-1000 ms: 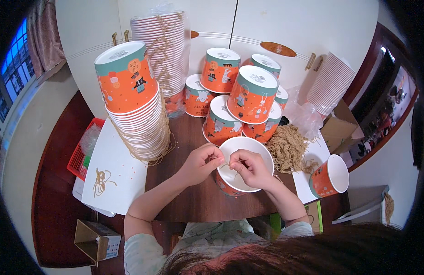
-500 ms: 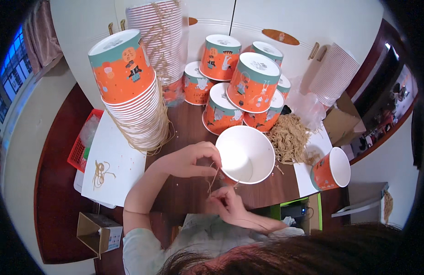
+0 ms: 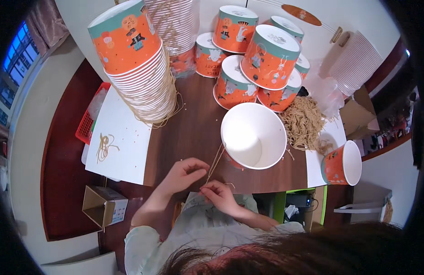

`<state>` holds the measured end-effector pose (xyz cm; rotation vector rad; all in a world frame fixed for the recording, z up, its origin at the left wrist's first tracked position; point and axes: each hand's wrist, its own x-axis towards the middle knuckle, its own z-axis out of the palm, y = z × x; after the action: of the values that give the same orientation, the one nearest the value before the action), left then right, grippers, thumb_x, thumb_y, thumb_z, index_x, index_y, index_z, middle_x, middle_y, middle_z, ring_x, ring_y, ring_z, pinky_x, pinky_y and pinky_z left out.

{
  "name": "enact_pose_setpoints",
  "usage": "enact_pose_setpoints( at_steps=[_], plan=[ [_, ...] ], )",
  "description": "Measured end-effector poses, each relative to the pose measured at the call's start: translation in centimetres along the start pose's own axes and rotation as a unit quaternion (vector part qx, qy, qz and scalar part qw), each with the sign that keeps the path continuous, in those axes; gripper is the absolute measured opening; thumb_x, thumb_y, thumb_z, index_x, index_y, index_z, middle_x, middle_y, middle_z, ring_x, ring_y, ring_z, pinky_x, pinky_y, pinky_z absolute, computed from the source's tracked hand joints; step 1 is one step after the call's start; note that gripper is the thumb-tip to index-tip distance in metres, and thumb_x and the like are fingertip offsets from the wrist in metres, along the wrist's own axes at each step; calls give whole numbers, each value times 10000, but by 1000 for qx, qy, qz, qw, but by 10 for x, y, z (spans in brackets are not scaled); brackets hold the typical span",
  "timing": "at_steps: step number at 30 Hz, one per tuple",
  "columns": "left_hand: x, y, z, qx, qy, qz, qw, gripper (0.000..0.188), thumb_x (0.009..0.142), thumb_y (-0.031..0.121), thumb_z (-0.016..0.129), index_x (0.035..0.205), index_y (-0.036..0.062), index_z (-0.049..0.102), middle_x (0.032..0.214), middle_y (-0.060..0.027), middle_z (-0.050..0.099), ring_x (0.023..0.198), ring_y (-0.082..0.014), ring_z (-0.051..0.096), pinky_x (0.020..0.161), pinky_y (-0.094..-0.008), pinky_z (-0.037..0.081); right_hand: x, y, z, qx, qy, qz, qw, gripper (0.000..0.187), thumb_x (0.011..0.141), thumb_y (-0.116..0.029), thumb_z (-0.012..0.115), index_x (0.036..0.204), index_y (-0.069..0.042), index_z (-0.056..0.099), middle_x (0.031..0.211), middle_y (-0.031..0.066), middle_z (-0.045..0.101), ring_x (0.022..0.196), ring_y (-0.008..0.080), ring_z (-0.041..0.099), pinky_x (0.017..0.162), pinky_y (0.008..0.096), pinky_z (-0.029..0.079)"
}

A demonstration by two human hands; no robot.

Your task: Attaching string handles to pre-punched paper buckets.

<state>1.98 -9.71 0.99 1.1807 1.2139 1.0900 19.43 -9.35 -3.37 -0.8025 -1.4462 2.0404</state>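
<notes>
Centrally, a white-lined paper bucket [image 3: 254, 136] stands upright near the front edge of a brown table [image 3: 193, 133], its mouth open. Thin tan cord [image 3: 215, 162] runs from its left side toward the person. The right hand [image 3: 220, 197] pinches the cord between closed fingertips. Just beside it, the left hand [image 3: 186, 176] curves loosely, thumb and fingers parted; whether it touches the cord is unclear. A tangled cord pile [image 3: 304, 123] lies right of the bucket.
</notes>
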Motion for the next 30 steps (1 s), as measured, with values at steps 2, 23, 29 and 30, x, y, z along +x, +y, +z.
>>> enact_pose_setpoints(
  at_steps=[2,23,29,30],
  plan=[
    [-7,-8,9,19,12,26,999,189,774,93,613,938,0,596,864,-48,599,797,-81,551,681,-223,447,-1,2,0,-21,-6,-23,1000,107,867,-100,499,887,1,529,791,37,591,608,69,506,547,188,412],
    [-9,-20,32,-135,7,-55,989,80,759,17,599,818,-29,629,859,-54,578,792,-104,547,699,-217,430,-10,16,-15,-77,9,-71,994,81,834,-89,536,816,-12,522,726,22,550,604,59,497,533,217,409],
    [-2,-14,26,-147,23,-3,989,65,767,25,597,804,-18,629,848,-59,581,808,-115,550,734,-233,424,-17,4,-3,-191,-69,-77,976,81,788,-97,558,808,-23,533,738,94,559,645,178,542,579,282,429],
    [1,-12,26,-145,15,-12,989,68,768,24,597,813,-18,626,846,-59,582,813,-118,551,739,-238,425,-18,7,-2,-193,-69,-79,975,81,788,-97,558,808,-23,533,738,94,559,645,178,542,579,282,429]
  ],
)
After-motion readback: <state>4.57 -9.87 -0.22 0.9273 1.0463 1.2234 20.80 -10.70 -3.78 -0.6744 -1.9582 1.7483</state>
